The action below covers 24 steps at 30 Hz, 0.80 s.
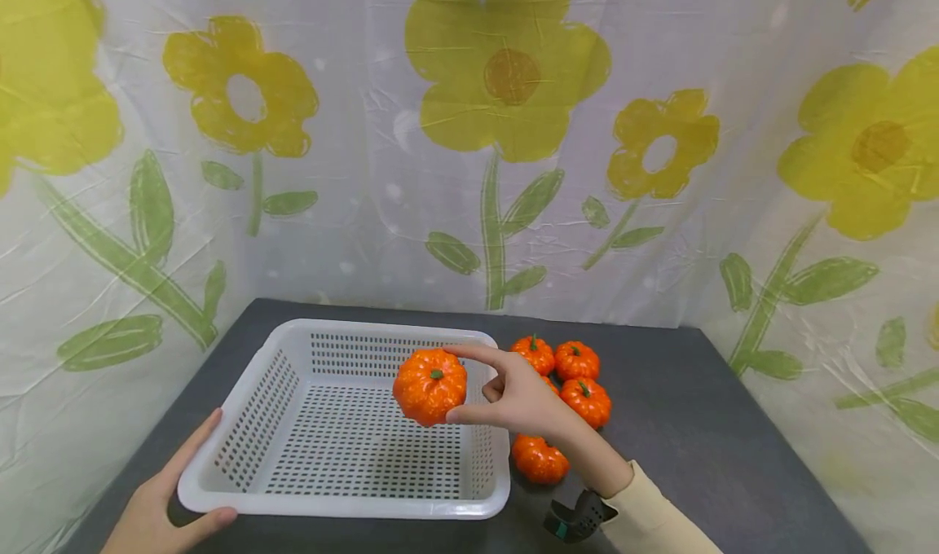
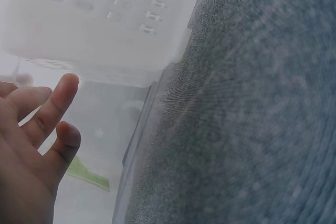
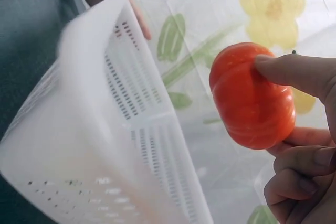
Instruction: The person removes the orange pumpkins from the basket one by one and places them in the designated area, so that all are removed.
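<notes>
My right hand (image 1: 513, 391) pinches a small orange pumpkin (image 1: 429, 386) between thumb and forefinger, above the right part of a white plastic basket (image 1: 345, 507). In the right wrist view the pumpkin (image 3: 252, 98) shows from its side, apart from the basket wall (image 3: 100, 103); the other fingers are curled in. My left hand (image 1: 157, 489) is at the basket's front left corner, thumb and fingers spread around it. The left wrist view shows the left hand (image 2: 37, 129) with fingers extended beside the basket (image 2: 89, 40); firm contact is unclear there.
Several more orange pumpkins (image 1: 576, 361) lie on the dark tabletop (image 1: 682, 440) right of the basket, partly behind my right hand and forearm. A sheet with painted yellow flowers (image 1: 352, 212) hangs around the table's back and sides. A dark band (image 1: 579, 517) circles my right wrist.
</notes>
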Motion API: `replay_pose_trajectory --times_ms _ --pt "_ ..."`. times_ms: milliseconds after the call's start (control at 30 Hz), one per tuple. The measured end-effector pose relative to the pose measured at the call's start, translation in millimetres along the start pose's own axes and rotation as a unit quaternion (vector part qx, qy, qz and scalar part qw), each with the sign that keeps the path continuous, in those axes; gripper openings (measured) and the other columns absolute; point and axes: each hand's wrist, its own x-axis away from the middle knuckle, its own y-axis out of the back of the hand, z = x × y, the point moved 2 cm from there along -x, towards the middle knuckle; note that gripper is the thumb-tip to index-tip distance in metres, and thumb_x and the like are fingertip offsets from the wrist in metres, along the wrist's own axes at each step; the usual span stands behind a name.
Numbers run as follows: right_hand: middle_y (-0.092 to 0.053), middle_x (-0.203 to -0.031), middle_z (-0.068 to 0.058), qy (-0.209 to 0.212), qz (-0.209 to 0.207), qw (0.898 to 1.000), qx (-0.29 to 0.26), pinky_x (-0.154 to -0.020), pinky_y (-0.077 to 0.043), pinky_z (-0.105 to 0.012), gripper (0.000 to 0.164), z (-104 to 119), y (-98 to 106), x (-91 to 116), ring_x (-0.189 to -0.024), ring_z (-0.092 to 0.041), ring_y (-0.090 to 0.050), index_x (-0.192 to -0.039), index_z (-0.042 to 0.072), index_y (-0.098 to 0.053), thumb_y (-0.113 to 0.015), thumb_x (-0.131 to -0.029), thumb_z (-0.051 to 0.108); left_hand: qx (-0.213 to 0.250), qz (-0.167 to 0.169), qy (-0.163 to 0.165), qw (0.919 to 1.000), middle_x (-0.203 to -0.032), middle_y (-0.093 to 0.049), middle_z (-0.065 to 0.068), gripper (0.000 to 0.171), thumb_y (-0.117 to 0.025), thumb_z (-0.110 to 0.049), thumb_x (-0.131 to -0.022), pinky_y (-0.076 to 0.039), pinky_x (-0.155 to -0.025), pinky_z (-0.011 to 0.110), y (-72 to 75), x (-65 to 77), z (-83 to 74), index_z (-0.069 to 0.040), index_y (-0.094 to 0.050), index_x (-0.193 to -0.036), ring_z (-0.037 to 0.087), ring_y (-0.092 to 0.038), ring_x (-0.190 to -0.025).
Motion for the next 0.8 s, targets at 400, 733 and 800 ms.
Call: replay_pose_trajectory --times_ms 400,733,800 --pt "-0.027 -0.054 0.003 -0.024 -0.057 0.998 -0.033 -0.042 -0.033 -0.023 0.072 -33 27 43 -0.044 -0.012 -0.023 -0.152 0.026 -0.059 -0.089 -0.086 0.020 0.009 0.018 0.021 0.9996 -0.141 -0.028 -0.052 0.114 -0.092 -0.017 -0.080 -0.022 -0.085 0.001 -2.1 2.0 1.5 -0.029 -0.025 -0.171 -0.027 -0.035 -0.115" --pt "-0.022 -0.056 0.002 -0.048 -0.144 0.988 -0.023 -0.042 -0.025 -0.026 0.070 -63 68 92 -0.046 -0.015 -0.019 -0.153 0.012 -0.056 -0.085 -0.089 0.012 0.023 -0.001 -0.012 0.9996 -0.147 -0.029 -0.049 0.118 -0.094 -0.010 -0.073 -0.022 -0.089 -0.001 0.4 0.9 -3.6 -0.024 -0.028 -0.170 -0.029 -0.034 -0.116" --pt "-0.020 -0.056 0.000 -0.057 -0.162 0.985 -0.025 -0.042 -0.025 -0.028 0.070 -69 73 103 -0.048 -0.018 -0.017 -0.154 0.010 -0.055 -0.084 -0.090 0.010 0.025 0.000 -0.014 0.9996 -0.147 -0.031 -0.049 0.119 -0.095 -0.010 -0.072 -0.022 -0.089 0.000 0.2 0.4 -4.2 -0.024 -0.028 -0.170 -0.028 -0.036 -0.116"
